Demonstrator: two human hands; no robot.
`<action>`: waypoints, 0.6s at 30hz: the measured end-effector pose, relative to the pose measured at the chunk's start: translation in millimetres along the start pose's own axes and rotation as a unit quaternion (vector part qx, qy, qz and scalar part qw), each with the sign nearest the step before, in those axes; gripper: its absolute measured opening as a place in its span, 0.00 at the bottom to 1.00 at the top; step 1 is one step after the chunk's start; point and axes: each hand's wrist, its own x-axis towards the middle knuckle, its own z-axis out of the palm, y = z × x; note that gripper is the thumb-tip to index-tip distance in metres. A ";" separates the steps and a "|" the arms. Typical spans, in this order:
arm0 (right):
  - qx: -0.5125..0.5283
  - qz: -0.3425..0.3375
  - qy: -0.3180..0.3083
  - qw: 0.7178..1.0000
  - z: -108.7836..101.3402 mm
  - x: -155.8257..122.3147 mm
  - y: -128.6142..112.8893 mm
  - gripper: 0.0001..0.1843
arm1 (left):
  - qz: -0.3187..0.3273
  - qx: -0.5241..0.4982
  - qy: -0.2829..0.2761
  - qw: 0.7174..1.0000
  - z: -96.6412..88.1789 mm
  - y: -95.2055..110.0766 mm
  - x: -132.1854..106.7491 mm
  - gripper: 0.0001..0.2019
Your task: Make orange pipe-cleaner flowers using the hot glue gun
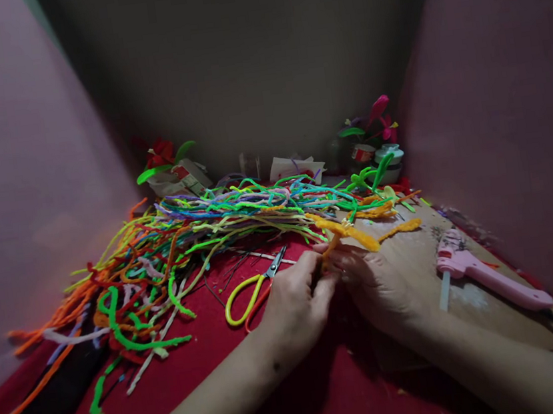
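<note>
Both my hands meet near the middle of the view around an orange pipe cleaner piece [347, 228], whose fuzzy loops stick up above the fingers. My left hand [301, 301] is closed in a pinch at its lower end. Close beside it, my right hand [379, 282] is curled with its fingertips at the same piece; part of the grip is hidden behind the fingers. Scissors [247, 298] with a yellow and a red handle lie just left of my left hand, blades pointing away. More orange pipe cleaner [400, 228] rests behind my right hand.
A large heap of coloured pipe cleaners [236, 205] spreads across the back and left of the red cloth [301, 405]. On the board [423, 330] at right lies a pink glue gun [491, 278] with its cord. Pipe cleaner flowers [162, 154] and a jar [389, 155] stand behind.
</note>
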 end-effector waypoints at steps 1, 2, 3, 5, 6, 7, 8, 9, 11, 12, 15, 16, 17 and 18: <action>-0.004 -0.004 0.006 1.000 -0.5 0.2 0.2 0.09 | 0.039 0.089 0.021 0.995 2.3 -3.1 -1.1 0.05; -0.003 -0.003 0.007 1.000 -1.2 0.2 0.9 0.09 | 0.062 0.157 0.033 0.985 4.4 -6.1 -2.0 0.05; -0.001 0.005 0.006 1.000 -2.0 0.1 2.0 0.10 | 0.079 0.204 0.040 0.975 6.0 -8.4 -2.7 0.06; 0.011 0.012 0.007 1.000 -3.5 -0.3 5.0 0.09 | 0.100 0.260 0.050 0.959 7.8 -10.7 -3.5 0.07; 0.016 0.011 0.008 1.000 -4.1 -0.6 6.5 0.09 | 0.107 0.280 0.055 0.952 7.9 -10.8 -3.7 0.07; 0.017 0.010 0.010 1.000 -4.3 -0.8 7.8 0.08 | 0.112 0.300 0.061 0.945 7.7 -10.7 -3.8 0.07; 0.018 0.007 0.012 1.000 -4.2 -0.9 8.7 0.07 | 0.115 0.323 0.066 0.937 7.3 -10.6 -3.8 0.07; 0.018 0.004 0.013 1.000 -3.8 -0.9 9.3 0.07 | 0.119 0.346 0.069 0.928 6.7 -10.8 -3.6 0.08; 0.019 0.003 0.010 1.000 -2.6 -1.0 9.7 0.06 | 0.130 0.381 0.066 0.913 5.4 -12.4 -2.6 0.09; 0.019 0.002 0.009 1.000 -2.0 -1.0 9.8 0.06 | 0.140 0.387 0.063 0.909 4.7 -13.6 -2.0 0.10; 0.010 0.002 0.021 1.000 -1.9 -1.6 10.8 0.06 | 0.163 0.342 0.057 0.924 2.8 -16.0 0.5 0.09; 0.002 0.003 0.032 0.999 -2.4 -2.0 11.5 0.05 | 0.161 0.307 0.057 0.936 2.1 -15.7 1.2 0.09; -0.006 0.001 0.045 0.999 -3.0 -2.3 12.1 0.04 | 0.153 0.265 0.057 0.950 1.4 -14.7 1.7 0.09; -0.013 -0.002 0.055 0.998 -3.5 -2.7 12.4 0.04 | 0.140 0.222 0.057 0.963 0.7 -13.1 2.2 0.09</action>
